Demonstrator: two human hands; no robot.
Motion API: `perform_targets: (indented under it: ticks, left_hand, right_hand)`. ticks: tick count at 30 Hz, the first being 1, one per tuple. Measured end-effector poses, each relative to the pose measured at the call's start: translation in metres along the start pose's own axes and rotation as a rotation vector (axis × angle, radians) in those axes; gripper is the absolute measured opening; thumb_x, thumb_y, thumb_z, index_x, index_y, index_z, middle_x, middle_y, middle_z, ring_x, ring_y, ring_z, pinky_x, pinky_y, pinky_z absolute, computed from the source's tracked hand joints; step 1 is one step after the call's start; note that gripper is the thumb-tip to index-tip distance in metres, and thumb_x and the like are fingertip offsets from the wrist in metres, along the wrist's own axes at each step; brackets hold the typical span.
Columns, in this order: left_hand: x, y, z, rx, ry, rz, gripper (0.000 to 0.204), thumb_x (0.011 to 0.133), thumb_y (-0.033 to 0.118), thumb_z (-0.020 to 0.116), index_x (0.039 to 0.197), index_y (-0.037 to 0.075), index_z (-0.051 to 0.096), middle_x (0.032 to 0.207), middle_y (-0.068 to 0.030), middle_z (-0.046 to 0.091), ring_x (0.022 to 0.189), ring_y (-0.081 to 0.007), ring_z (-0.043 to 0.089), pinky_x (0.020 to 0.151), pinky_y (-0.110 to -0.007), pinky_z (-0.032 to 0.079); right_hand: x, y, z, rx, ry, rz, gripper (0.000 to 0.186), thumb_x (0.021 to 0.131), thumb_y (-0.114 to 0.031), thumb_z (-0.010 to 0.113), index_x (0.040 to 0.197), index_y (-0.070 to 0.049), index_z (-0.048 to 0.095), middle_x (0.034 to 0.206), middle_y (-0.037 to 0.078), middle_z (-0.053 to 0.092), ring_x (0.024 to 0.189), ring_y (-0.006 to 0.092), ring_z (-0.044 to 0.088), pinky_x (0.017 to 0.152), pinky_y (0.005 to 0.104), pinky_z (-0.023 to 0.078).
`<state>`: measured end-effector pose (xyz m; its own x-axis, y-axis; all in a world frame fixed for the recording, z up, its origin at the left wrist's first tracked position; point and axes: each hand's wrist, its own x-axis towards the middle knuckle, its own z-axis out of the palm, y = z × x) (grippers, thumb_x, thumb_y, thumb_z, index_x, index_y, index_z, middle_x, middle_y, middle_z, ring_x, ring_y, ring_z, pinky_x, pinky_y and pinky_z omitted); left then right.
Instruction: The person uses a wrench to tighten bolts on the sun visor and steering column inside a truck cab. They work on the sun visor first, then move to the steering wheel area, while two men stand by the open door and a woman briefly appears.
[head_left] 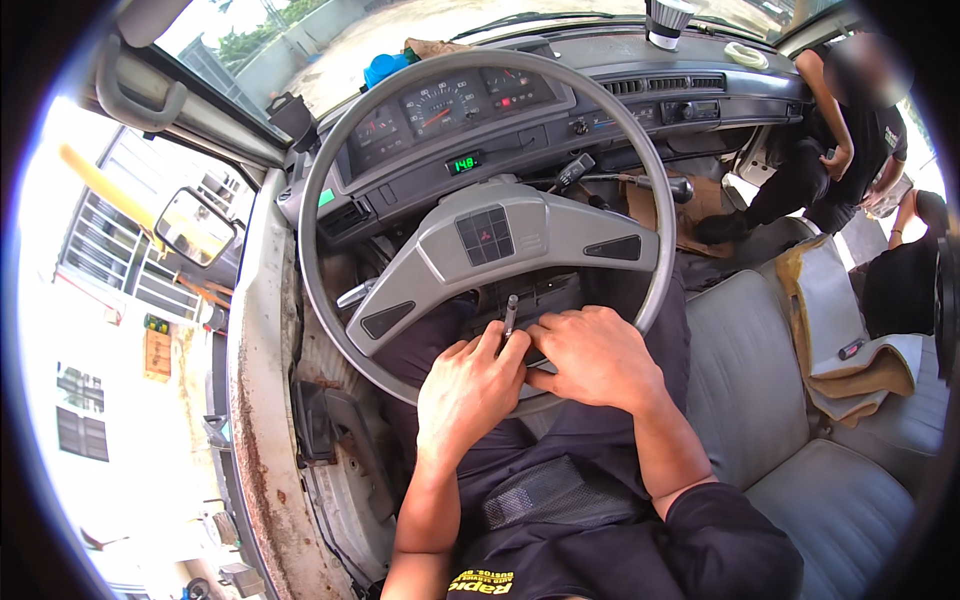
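My left hand (470, 388) is closed, its fingers pinching a slim grey metal rod (511, 314) that sticks up between the fingertips. The rod's lower part is hidden by the fingers, so its exact kind does not show. Beside it, my right hand (596, 356) is curled, its fingertips close against the left ones; whatever they hold is hidden. Both hands are over the lower rim of a grey steering wheel (310, 235), below its wide hub (487, 235).
Behind the wheel is the dashboard (590, 62) with gauges and a green-lit display (463, 164). A grey seat (745, 340) lies to my right, with a folded cover (835, 330) on it. Two people are at the far right, one seated person (870, 140) by the opening. A rusty door sill (255, 440) runs left.
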<state>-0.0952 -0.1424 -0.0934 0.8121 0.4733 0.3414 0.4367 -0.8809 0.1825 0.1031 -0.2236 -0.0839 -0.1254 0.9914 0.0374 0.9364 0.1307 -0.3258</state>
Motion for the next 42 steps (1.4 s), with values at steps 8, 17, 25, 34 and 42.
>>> perform_targets:
  ticks: [8, 17, 25, 34, 42]
  left_hand:
    - [0.0013, 0.0016, -0.0055, 0.02, -0.043, 0.008, 0.024, 0.096, 0.012, 0.079, 0.114, 0.008, 0.064, 0.104, -0.0108, 0.07, 0.082, -0.0291, 0.078, 0.076, -0.043, 0.062]
    - [0.0013, 0.0028, -0.0064, 0.015, -0.053, -0.006, 0.024, 0.095, 0.011, 0.08, 0.114, 0.008, 0.064, 0.104, -0.0112, 0.071, 0.083, -0.0298, 0.079, 0.077, -0.043, 0.063]
    - [0.0021, 0.0038, -0.0053, 0.008, -0.041, -0.015, 0.025, 0.094, 0.011, 0.08, 0.113, 0.008, 0.065, 0.103, -0.0108, 0.07, 0.082, -0.0303, 0.078, 0.077, -0.043, 0.063]
    - [0.0013, 0.0011, -0.0036, 0.015, -0.059, -0.007, 0.024, 0.095, 0.012, 0.079, 0.114, 0.008, 0.065, 0.103, -0.0113, 0.071, 0.082, -0.0304, 0.078, 0.077, -0.043, 0.062]
    - [0.0009, 0.0006, -0.0008, -0.028, 0.005, -0.016, 0.025, 0.094, 0.013, 0.08, 0.115, 0.01, 0.068, 0.102, -0.0088, 0.069, 0.081, -0.0331, 0.076, 0.077, -0.045, 0.063]
  right_hand:
    - [0.0, -0.001, -0.0013, -0.037, 0.003, -0.009, 0.042, 0.095, -0.041, 0.088, 0.11, -0.003, 0.08, 0.104, 0.012, 0.083, 0.1, 0.031, 0.084, 0.091, 0.0442, 0.066]
    - [-0.0015, 0.0024, 0.006, -0.022, 0.062, -0.032, 0.042, 0.095, -0.043, 0.088, 0.108, -0.004, 0.079, 0.101, 0.012, 0.082, 0.099, 0.0317, 0.083, 0.091, 0.0445, 0.064]
    - [-0.0025, 0.0023, 0.0049, -0.025, 0.054, -0.031, 0.041, 0.095, -0.043, 0.088, 0.107, -0.004, 0.079, 0.1, 0.012, 0.081, 0.099, 0.0316, 0.082, 0.092, 0.0446, 0.064]
    - [-0.0004, 0.0007, 0.0014, -0.026, 0.031, -0.018, 0.039, 0.095, -0.041, 0.087, 0.106, -0.004, 0.08, 0.101, 0.011, 0.082, 0.1, 0.031, 0.083, 0.091, 0.0446, 0.064]
    - [-0.0003, -0.0001, 0.002, -0.062, 0.046, -0.023, 0.037, 0.097, -0.041, 0.082, 0.104, -0.005, 0.08, 0.102, 0.01, 0.081, 0.102, 0.0296, 0.082, 0.091, 0.0438, 0.064]
